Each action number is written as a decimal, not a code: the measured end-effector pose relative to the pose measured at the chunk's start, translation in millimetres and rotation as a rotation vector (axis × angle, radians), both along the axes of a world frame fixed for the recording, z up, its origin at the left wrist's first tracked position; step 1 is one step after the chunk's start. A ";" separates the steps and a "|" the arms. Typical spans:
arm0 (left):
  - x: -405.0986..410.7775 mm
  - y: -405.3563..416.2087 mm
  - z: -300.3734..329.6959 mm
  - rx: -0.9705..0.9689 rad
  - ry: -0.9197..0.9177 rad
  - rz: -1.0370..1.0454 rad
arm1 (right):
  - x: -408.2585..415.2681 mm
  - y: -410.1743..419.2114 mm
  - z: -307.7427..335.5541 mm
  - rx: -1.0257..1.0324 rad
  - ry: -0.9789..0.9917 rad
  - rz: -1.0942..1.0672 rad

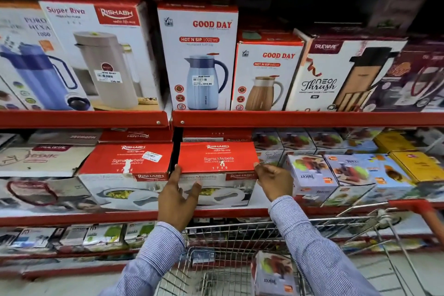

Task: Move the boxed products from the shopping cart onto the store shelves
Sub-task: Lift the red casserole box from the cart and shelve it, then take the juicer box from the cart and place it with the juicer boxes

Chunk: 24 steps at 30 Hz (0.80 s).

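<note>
A red and white Rishabh Sigma Marbella casserole box point(217, 160) sits on the middle red shelf point(96, 217), beside an identical box point(125, 166) on its left. My left hand point(176, 196) presses against the box's front left corner, thumb at its edge. At the front right corner, my right hand point(274, 180) touches it with the fingertips. Both hands rest on the box with spread fingers. Below, the wire shopping cart point(240, 235) holds a white juicer box point(274, 274).
The upper shelf point(288, 119) carries flask and jug boxes. Juicer boxes point(312, 178) and yellow boxes point(413, 166) fill the middle shelf to the right. The cart's red handle point(422, 214) is at the right. Small boxes line the bottom shelf point(72, 238).
</note>
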<state>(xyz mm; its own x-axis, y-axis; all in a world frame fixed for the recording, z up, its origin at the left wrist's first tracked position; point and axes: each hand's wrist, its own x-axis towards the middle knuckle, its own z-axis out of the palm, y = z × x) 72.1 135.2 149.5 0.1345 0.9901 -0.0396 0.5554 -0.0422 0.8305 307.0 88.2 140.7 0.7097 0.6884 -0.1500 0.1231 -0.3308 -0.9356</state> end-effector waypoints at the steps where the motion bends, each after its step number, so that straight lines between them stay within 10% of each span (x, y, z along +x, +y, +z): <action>1: 0.8 -4.1 0.6 0.012 0.020 -0.027 | 1.0 1.2 -0.2 -0.007 0.000 0.019; 13: 34.4 -66.9 -44.1 0.241 0.332 -0.510 | 13.4 -71.1 -17.1 0.015 -0.046 0.132; 24: 113.4 -127.1 -180.9 -0.683 0.301 -0.562 | 64.0 -183.6 -183.3 -0.574 0.035 0.061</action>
